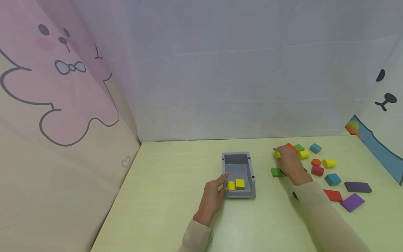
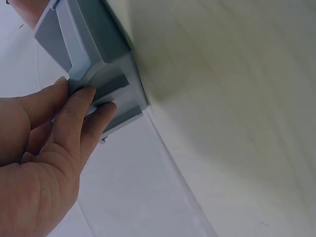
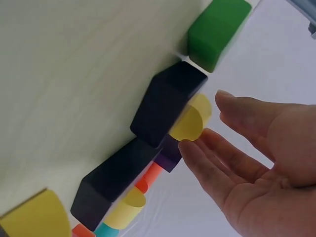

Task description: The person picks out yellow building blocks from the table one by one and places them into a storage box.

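A grey open-topped box (image 1: 237, 171) stands mid-table, with a yellow cylinder (image 1: 231, 186) and a yellow cube (image 1: 240, 184) inside at its near end. My left hand (image 1: 211, 198) grips the box's left wall near that end; the left wrist view shows the fingertips (image 2: 81, 94) at its edge. Over the group of blocks on the right, my right hand (image 1: 290, 163) reaches for a yellow cylinder (image 1: 276, 154). In the right wrist view, thumb and fingers are spread on either side of this cylinder (image 3: 190, 121), fingertips right at its edge.
Beside the right hand lie a green block (image 1: 277, 172) and dark blocks (image 3: 168, 101). Farther right are a blue block (image 1: 333, 179), a purple block (image 1: 352, 202), a red block (image 1: 333, 195), a dark purple block (image 1: 358, 187) and several cylinders. Printed curtains surround the table (image 1: 163, 196).
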`<state>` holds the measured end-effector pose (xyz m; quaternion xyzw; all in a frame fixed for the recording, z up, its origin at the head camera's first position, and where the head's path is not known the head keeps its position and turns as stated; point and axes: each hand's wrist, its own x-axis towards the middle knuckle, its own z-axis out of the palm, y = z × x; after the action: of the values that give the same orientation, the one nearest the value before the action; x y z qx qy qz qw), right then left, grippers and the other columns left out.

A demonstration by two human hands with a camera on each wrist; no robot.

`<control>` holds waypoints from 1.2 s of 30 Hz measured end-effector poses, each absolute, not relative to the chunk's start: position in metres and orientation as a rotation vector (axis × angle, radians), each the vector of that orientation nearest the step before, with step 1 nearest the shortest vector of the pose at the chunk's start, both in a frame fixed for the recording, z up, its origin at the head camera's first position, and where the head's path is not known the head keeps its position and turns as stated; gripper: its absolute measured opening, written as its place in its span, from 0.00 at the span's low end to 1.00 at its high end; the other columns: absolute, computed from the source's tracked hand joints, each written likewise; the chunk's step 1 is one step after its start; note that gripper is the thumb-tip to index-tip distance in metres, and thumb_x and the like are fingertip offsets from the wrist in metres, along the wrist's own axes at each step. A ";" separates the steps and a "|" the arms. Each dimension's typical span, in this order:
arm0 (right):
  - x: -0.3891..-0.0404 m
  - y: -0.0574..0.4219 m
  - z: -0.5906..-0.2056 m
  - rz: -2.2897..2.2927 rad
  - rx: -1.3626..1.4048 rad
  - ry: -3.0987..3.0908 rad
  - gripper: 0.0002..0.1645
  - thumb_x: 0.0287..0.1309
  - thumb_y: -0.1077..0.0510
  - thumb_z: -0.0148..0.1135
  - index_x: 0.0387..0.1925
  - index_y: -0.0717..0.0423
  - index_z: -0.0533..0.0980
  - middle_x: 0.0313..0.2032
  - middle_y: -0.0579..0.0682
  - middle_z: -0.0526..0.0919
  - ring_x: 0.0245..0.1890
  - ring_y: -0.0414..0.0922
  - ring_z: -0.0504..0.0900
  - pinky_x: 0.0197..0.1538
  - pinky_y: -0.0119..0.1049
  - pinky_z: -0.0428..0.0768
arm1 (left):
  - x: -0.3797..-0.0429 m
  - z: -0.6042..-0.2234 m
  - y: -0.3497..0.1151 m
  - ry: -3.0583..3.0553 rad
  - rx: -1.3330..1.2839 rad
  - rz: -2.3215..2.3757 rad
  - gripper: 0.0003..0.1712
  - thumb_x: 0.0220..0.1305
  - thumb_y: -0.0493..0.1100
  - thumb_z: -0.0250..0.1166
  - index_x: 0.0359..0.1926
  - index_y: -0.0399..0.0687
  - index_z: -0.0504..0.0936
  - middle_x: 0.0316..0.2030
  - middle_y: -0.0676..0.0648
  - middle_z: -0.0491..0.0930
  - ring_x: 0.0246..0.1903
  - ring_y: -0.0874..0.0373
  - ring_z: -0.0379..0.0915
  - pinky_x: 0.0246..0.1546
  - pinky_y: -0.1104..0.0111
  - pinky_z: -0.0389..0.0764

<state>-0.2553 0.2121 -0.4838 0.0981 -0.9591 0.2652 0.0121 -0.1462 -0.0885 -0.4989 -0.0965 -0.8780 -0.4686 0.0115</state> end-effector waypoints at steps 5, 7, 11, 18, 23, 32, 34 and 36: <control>-0.258 0.213 -0.484 0.817 0.290 -3.016 0.20 0.65 0.77 0.60 0.58 0.81 0.76 0.57 0.77 0.78 0.60 0.73 0.75 0.66 0.67 0.75 | -0.146 -0.498 -0.088 -2.734 -0.312 -1.450 0.32 0.66 0.25 0.69 0.70 0.35 0.77 0.67 0.36 0.77 0.68 0.41 0.74 0.67 0.50 0.77; -0.260 0.213 -0.484 0.814 0.289 -3.020 0.19 0.65 0.77 0.60 0.57 0.81 0.77 0.56 0.77 0.78 0.60 0.72 0.76 0.66 0.67 0.75 | -0.147 -0.498 -0.089 -2.733 -0.318 -1.444 0.31 0.66 0.26 0.69 0.70 0.35 0.77 0.67 0.36 0.77 0.68 0.40 0.74 0.66 0.50 0.78; -0.262 0.213 -0.482 0.809 0.287 -3.031 0.18 0.64 0.78 0.60 0.54 0.80 0.78 0.54 0.77 0.79 0.55 0.70 0.78 0.63 0.66 0.78 | -0.147 -0.497 -0.089 -2.730 -0.312 -1.462 0.31 0.66 0.26 0.69 0.70 0.35 0.77 0.67 0.35 0.77 0.68 0.40 0.74 0.67 0.50 0.77; -0.263 0.214 -0.480 0.818 0.261 -3.074 0.19 0.61 0.81 0.55 0.54 0.79 0.77 0.53 0.77 0.81 0.47 0.64 0.80 0.57 0.63 0.82 | -0.146 -0.498 -0.089 -2.726 -0.318 -1.446 0.32 0.65 0.26 0.70 0.70 0.35 0.77 0.66 0.35 0.78 0.67 0.39 0.75 0.66 0.49 0.78; -0.262 0.214 -0.481 0.782 0.278 -3.065 0.21 0.60 0.82 0.54 0.56 0.80 0.77 0.54 0.77 0.80 0.51 0.68 0.80 0.59 0.64 0.81 | -0.146 -0.497 -0.089 -2.729 -0.306 -1.457 0.32 0.65 0.26 0.70 0.70 0.36 0.78 0.66 0.35 0.78 0.68 0.39 0.74 0.66 0.49 0.78; -0.262 0.213 -0.481 0.776 0.269 -3.103 0.21 0.60 0.81 0.54 0.56 0.80 0.78 0.57 0.78 0.79 0.56 0.70 0.79 0.63 0.66 0.78 | -0.146 -0.499 -0.089 -2.737 -0.304 -1.456 0.32 0.65 0.25 0.69 0.70 0.35 0.77 0.67 0.36 0.78 0.68 0.40 0.74 0.66 0.49 0.77; -0.261 0.213 -0.482 0.803 0.274 -3.087 0.21 0.60 0.81 0.54 0.55 0.80 0.78 0.56 0.78 0.80 0.54 0.69 0.79 0.62 0.66 0.79 | -0.146 -0.499 -0.089 -2.740 -0.302 -1.459 0.32 0.66 0.25 0.69 0.70 0.36 0.77 0.67 0.36 0.77 0.68 0.40 0.74 0.67 0.50 0.77; -0.259 0.213 -0.483 0.835 0.280 -3.066 0.21 0.59 0.81 0.54 0.54 0.80 0.78 0.56 0.78 0.80 0.54 0.69 0.79 0.62 0.67 0.79 | -0.146 -0.499 -0.089 -2.744 -0.300 -1.460 0.32 0.66 0.25 0.69 0.71 0.36 0.76 0.67 0.36 0.77 0.69 0.41 0.74 0.67 0.50 0.77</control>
<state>-0.2594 0.2132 -0.4830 0.0877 -0.9609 0.2617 -0.0243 -0.1463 -0.0894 -0.4988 -0.0962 -0.8787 -0.4676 0.0095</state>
